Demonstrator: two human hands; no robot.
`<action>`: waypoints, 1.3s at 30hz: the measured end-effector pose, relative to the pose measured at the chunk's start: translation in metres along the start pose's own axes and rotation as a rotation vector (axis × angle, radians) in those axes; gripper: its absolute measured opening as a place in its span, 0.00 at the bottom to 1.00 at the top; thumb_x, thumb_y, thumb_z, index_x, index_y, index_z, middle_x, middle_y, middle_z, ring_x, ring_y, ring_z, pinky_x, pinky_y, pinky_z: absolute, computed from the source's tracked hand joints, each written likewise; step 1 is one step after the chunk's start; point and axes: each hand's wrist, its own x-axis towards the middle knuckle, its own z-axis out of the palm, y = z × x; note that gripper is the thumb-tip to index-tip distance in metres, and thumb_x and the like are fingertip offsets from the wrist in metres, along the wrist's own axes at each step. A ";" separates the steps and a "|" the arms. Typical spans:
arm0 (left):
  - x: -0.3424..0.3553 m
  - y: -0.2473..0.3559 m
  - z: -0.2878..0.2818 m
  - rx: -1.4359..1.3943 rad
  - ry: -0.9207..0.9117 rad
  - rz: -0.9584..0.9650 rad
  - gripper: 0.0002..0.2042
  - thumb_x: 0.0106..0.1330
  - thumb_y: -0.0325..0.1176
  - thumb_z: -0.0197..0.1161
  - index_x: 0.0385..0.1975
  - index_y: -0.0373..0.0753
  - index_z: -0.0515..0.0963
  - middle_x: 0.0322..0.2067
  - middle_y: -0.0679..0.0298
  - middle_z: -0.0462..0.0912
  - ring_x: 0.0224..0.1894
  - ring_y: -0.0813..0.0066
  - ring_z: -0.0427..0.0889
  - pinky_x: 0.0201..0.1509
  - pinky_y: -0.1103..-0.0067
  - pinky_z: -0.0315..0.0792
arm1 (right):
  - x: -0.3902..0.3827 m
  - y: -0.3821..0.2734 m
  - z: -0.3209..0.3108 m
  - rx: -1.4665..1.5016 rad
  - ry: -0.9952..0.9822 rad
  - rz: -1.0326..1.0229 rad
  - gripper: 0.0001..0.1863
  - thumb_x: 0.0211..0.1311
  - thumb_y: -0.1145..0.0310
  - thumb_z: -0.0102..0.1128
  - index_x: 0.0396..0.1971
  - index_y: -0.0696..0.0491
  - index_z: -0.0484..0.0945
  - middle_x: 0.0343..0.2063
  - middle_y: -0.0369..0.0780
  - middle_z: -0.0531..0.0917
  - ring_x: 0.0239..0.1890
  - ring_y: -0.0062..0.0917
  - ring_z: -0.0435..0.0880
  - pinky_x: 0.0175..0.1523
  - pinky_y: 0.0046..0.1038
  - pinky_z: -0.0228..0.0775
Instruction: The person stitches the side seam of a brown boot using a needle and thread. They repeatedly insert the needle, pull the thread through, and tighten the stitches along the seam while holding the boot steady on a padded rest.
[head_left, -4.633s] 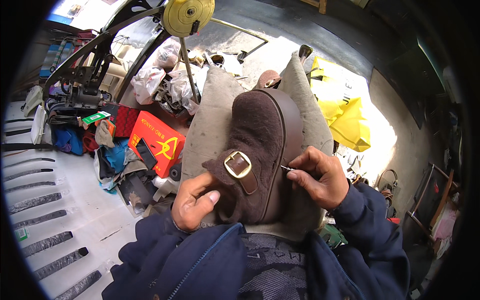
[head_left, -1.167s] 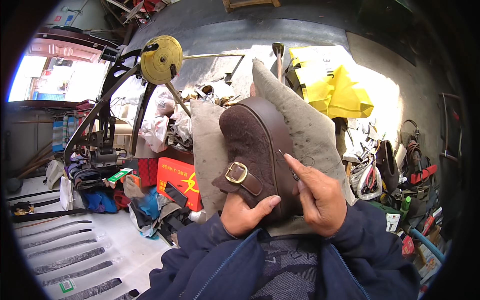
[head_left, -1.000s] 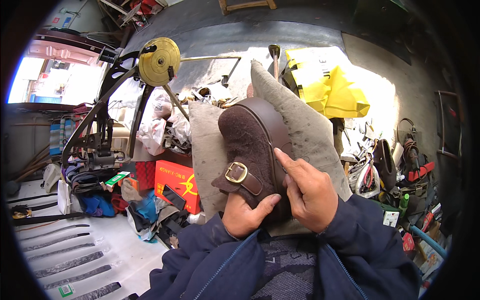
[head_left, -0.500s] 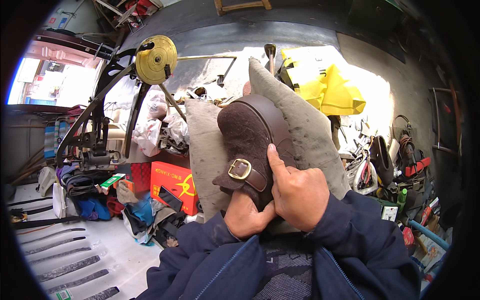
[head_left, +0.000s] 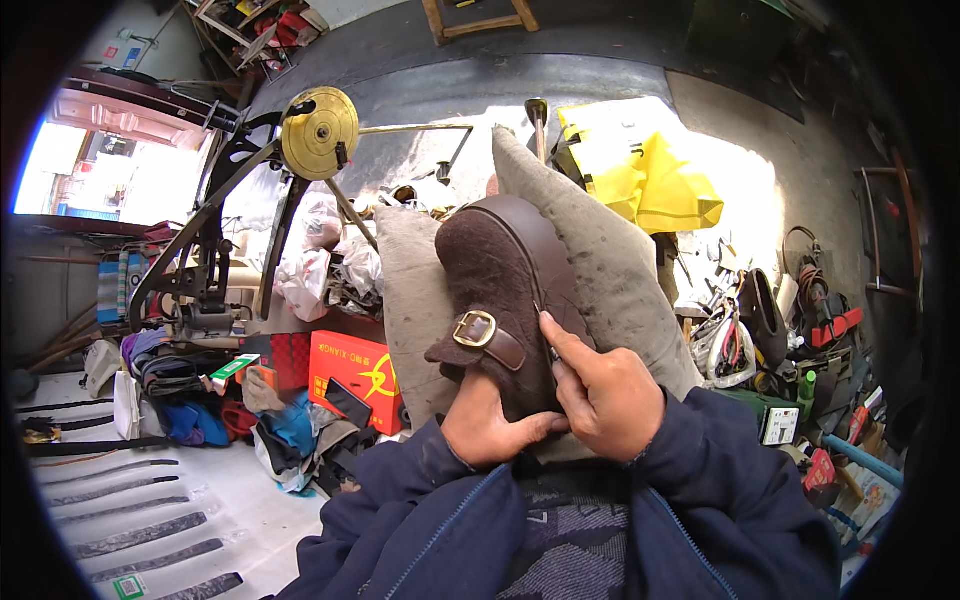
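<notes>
A brown fuzzy shoe with a brown leather edge, a strap and a gold-coloured buckle rests sole-side right over my lap, toe pointing away. My left hand grips it from the opening end, fingers inside the shoe and out of sight, thumb outside. On the seam between the fuzzy upper and the leather edge, my right hand has its forefinger stretched along the side, with its other fingers curled. A thin dark sliver shows by that fingertip; what the fingers pinch is too small to make out.
Grey cloth covers my knees beneath the shoe. At the left stands a black machine with a brass wheel, near a red box. A yellow bag lies ahead; tools and a green box crowd the right.
My right forefinger has slid a little nearer to me along the seam, and its hand has turned slightly. My left hand keeps its hold on the shoe.
</notes>
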 end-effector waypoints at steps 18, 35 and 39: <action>-0.008 -0.007 0.013 0.201 0.148 0.048 0.35 0.63 0.24 0.73 0.70 0.28 0.67 0.64 0.50 0.76 0.67 0.57 0.76 0.72 0.68 0.67 | -0.007 -0.006 0.007 -0.155 -0.089 0.025 0.30 0.66 0.77 0.59 0.69 0.64 0.69 0.19 0.52 0.81 0.20 0.48 0.82 0.30 0.46 0.73; -0.006 -0.004 0.012 0.120 0.124 -0.005 0.35 0.61 0.27 0.72 0.69 0.27 0.66 0.65 0.46 0.73 0.69 0.52 0.72 0.75 0.65 0.63 | -0.011 0.001 -0.004 0.122 -0.051 0.024 0.31 0.68 0.80 0.56 0.72 0.61 0.67 0.19 0.46 0.80 0.19 0.39 0.82 0.29 0.34 0.72; -0.006 -0.012 0.012 0.027 0.101 -0.017 0.40 0.63 0.27 0.73 0.74 0.28 0.60 0.68 0.52 0.72 0.71 0.59 0.71 0.76 0.68 0.62 | -0.017 0.006 -0.026 0.371 0.040 0.162 0.29 0.67 0.78 0.62 0.69 0.60 0.71 0.16 0.40 0.76 0.16 0.25 0.78 0.27 0.27 0.68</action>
